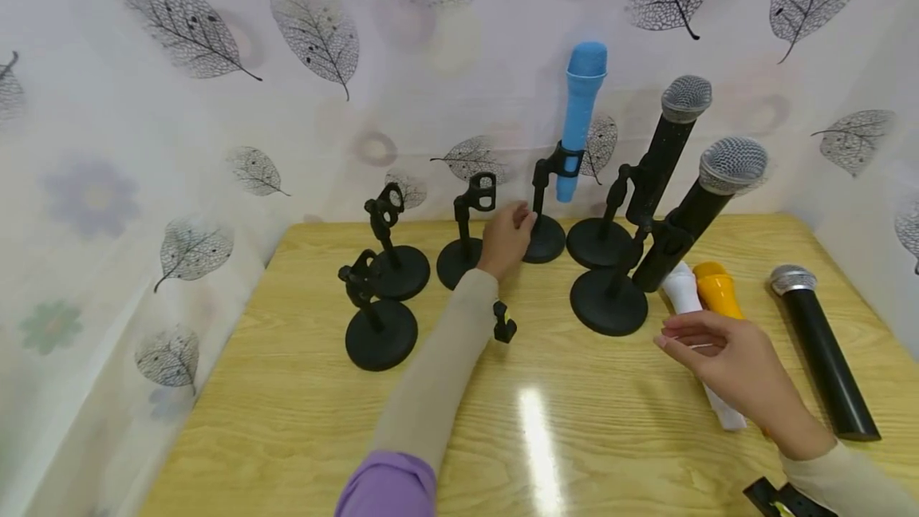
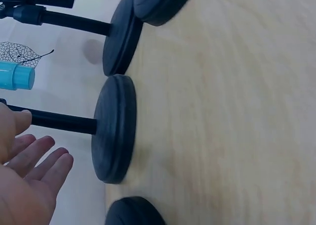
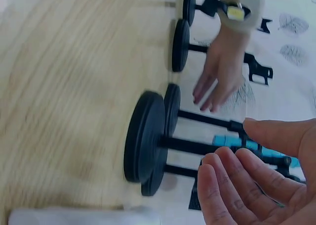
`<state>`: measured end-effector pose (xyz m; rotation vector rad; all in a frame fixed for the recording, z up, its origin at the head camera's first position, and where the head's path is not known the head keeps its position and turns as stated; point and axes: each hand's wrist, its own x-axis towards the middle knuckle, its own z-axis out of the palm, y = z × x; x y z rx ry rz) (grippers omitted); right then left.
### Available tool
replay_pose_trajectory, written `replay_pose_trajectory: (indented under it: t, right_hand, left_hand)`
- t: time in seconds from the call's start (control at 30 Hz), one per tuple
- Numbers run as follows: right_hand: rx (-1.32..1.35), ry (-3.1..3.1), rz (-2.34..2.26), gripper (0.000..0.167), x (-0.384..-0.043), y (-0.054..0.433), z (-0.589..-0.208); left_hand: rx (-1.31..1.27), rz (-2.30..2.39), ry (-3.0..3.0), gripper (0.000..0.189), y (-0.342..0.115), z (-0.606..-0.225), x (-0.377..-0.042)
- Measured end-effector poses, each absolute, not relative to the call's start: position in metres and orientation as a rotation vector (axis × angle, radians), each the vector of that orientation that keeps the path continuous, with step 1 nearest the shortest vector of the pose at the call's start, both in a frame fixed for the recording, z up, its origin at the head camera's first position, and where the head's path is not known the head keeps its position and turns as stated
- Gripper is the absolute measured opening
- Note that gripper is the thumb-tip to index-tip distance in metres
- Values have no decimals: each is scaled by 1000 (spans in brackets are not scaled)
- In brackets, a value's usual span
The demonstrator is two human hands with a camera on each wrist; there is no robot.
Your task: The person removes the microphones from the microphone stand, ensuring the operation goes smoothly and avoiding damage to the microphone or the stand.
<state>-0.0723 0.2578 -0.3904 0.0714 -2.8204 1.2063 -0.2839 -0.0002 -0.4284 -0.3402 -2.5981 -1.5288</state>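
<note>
Left hand: loose and gripping nothing, the left hand [image 1: 508, 238] is at the pole [image 1: 538, 196] of the blue microphone's stand; whether the thumb touches is hard to tell.
Blue microphone: the blue microphone [image 1: 580, 106] sits upright, slightly tilted, in its clip [image 1: 572, 159], at the table's back edge.
Pole hold: a low pinch, just above the round base [image 1: 547, 246], should steady it best; pushing high could tip it.
Neighbouring stands: the black microphone's base [image 1: 599, 244] is just beside, so any shift is best kept small and flat.
Right hand: relaxed and holding nothing, the right hand [image 1: 739, 357] hovers over the white microphone [image 1: 680, 292]; better kept clear of the front black microphone [image 1: 692, 218].
</note>
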Motion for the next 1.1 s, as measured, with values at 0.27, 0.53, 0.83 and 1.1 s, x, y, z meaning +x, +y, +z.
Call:
replay_pose_trajectory:
  t: [0.27,0.53,0.83,1.1]
  right_hand:
    - [181,-2821,1315,27,-69,237,-394]
    - [208,-2853,1314,25,-66,223,-400]
    - [216,-2864,1367,26,-67,215,-404]
    - [206,-2874,1357,24,-68,216,-403]
  left_hand:
    - [-378,-1559,-2527,40,12,-418,-294]
    - [-330,-1583,-2502,31,18,-409,-298]
    - [-225,-1578,-2574,31,19,-408,-302]
    - [-365,-1485,-2668,25,16,-412,-302]
